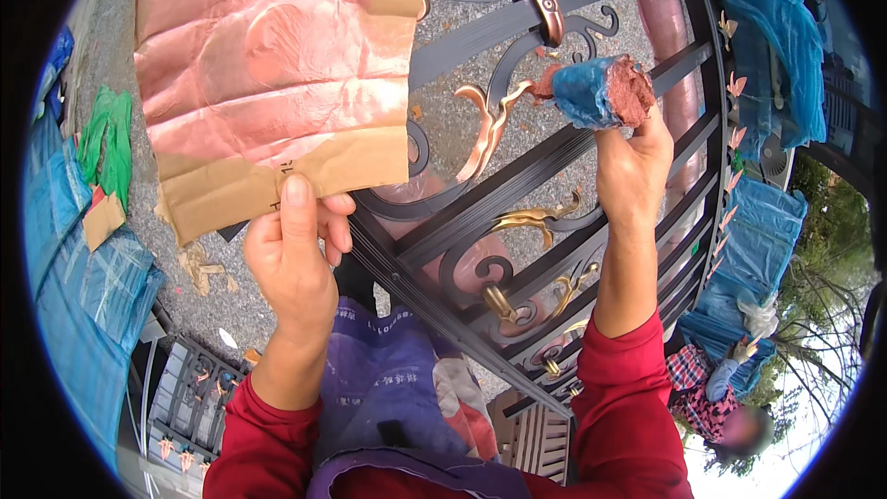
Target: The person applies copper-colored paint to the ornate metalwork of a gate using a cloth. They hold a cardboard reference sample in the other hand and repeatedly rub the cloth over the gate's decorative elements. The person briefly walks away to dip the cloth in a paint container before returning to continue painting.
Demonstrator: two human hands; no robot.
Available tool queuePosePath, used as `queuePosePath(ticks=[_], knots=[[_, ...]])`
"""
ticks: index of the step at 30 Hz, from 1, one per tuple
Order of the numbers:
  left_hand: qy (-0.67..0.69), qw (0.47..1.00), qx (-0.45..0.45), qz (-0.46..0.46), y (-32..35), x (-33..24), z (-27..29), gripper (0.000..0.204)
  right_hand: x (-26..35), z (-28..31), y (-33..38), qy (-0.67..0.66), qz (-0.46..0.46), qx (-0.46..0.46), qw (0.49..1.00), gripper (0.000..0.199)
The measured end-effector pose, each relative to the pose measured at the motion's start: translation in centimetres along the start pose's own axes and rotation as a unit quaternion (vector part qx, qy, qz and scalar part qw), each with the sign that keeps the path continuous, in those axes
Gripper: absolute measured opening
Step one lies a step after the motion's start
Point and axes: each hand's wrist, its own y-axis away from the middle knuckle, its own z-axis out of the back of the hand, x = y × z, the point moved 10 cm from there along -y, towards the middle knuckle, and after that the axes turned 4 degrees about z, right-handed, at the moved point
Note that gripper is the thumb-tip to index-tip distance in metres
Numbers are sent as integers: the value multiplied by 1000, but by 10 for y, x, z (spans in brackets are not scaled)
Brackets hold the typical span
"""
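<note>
Left hand (300, 242) pinches copper-smeared brown cardboard sheet (277, 83); right hand (634, 164), gripping copper-stained blue cylinder (585, 92), is nearer the forked copper-coloured metal leaf (488, 134), leftward, long axis tilted up-right.

Creased Card, Sleek Metal

At ten o'clock, cardboard sheet (277, 55): matt brown, creased, glossy pink-copper coat. Toward two, blue cylinder (584, 91): plastic-looking, crusted rough at one end; also gate (517, 180): smooth black metal. At one, leaf ornament (480, 148): glossy copper-coloured metal. At nine, sheeting (65, 212): shiny blue plastic. At four, sleeve (628, 388): matt red cloth.
</note>
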Motion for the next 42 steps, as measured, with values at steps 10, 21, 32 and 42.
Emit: queuePosePath(ticks=[10,21,32,42], knots=[[-19,1000,-11,15,-1,2,-1,48,7,-2,7,57,49,50,996,41],[-8,1000,-6,20,1,4,-5,48,14,-7,7,154,83,101,979,45],[2,1000,4,30,3,5,-9,48,-10,0,13,67,-3,75,995,43],[14,999,24,30,20,15,-12,46,11,8,10,149,33,45,987,40]])
